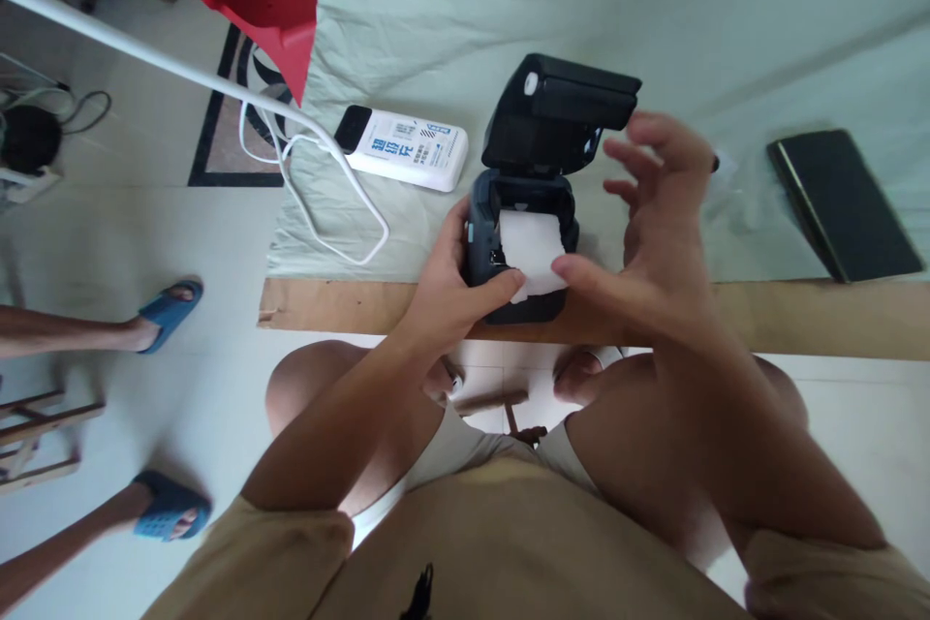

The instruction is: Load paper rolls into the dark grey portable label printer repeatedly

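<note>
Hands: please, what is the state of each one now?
Left hand: closed around the side of the small black printer, thumb on the white paper.
Right hand: open, thumb touching the paper.

Cloth-covered table (727, 29), small printer (523, 213) at its edge, white power bank (407, 150), dark notebook (843, 203)
</note>
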Demonstrator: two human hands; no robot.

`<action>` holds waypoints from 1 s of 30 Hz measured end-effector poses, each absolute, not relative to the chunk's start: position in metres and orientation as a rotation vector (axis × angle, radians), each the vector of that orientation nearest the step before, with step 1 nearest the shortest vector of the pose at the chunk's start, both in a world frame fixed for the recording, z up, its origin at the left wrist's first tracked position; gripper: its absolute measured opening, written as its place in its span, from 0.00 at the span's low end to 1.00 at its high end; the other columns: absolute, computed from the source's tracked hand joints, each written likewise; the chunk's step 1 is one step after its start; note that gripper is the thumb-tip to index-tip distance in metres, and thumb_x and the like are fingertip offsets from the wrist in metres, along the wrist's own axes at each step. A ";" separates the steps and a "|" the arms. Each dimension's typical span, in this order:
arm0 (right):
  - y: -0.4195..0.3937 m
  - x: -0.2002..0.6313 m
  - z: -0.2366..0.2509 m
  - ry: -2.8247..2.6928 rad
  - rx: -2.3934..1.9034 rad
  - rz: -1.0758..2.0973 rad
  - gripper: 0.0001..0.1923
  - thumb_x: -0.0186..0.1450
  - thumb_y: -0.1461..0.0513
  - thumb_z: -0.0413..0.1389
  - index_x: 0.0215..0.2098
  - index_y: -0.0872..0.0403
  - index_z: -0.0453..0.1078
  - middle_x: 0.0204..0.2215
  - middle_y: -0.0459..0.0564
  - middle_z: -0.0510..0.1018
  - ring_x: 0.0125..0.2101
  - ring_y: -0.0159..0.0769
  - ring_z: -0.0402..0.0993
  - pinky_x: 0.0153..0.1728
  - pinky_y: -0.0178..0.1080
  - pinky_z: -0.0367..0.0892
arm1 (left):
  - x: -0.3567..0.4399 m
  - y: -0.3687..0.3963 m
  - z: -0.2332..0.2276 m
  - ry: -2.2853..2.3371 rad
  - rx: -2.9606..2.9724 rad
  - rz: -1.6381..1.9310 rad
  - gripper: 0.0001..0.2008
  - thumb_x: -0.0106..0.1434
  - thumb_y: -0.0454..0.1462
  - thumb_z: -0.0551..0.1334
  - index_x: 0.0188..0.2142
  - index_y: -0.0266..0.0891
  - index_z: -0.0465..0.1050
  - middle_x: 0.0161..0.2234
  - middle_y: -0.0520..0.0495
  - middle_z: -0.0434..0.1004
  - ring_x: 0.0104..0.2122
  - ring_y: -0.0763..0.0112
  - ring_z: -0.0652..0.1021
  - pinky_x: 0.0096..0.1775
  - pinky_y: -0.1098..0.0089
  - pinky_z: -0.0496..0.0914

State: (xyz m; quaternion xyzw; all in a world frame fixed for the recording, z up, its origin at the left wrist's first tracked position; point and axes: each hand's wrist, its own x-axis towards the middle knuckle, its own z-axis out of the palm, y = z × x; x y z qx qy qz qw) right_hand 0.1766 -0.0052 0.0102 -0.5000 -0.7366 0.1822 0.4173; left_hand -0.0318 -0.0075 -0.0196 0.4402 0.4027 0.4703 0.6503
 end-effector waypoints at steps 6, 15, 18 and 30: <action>-0.014 0.176 -0.003 -1.928 -1.143 0.549 0.43 0.61 0.44 0.67 0.67 0.43 0.55 0.67 0.59 0.61 0.71 0.57 0.59 0.66 0.64 0.66 | -0.033 -0.008 -0.017 0.902 1.002 1.034 0.48 0.49 0.45 0.79 0.66 0.48 0.61 0.58 0.43 0.77 0.58 0.51 0.78 0.57 0.58 0.76; 0.011 0.174 0.009 -1.395 -0.894 0.710 0.30 0.68 0.40 0.58 0.57 0.43 0.55 0.53 0.53 0.79 0.58 0.46 0.77 0.65 0.56 0.68 | -0.032 -0.006 -0.017 0.997 1.069 1.054 0.50 0.48 0.50 0.80 0.66 0.44 0.61 0.55 0.43 0.78 0.56 0.52 0.79 0.57 0.58 0.76; 0.008 0.171 0.009 -1.394 -0.958 0.706 0.23 0.70 0.43 0.57 0.55 0.44 0.62 0.46 0.50 0.80 0.53 0.44 0.79 0.61 0.54 0.72 | -0.034 -0.006 -0.019 0.983 1.088 1.070 0.48 0.49 0.48 0.80 0.65 0.45 0.63 0.55 0.44 0.79 0.56 0.53 0.79 0.57 0.58 0.76; 0.008 0.174 0.000 -1.873 -1.062 0.841 0.31 0.67 0.54 0.63 0.65 0.46 0.62 0.62 0.52 0.75 0.59 0.47 0.75 0.59 0.52 0.76 | -0.027 -0.008 -0.011 0.897 0.872 1.033 0.34 0.56 0.54 0.76 0.56 0.45 0.69 0.49 0.45 0.83 0.51 0.54 0.84 0.47 0.61 0.81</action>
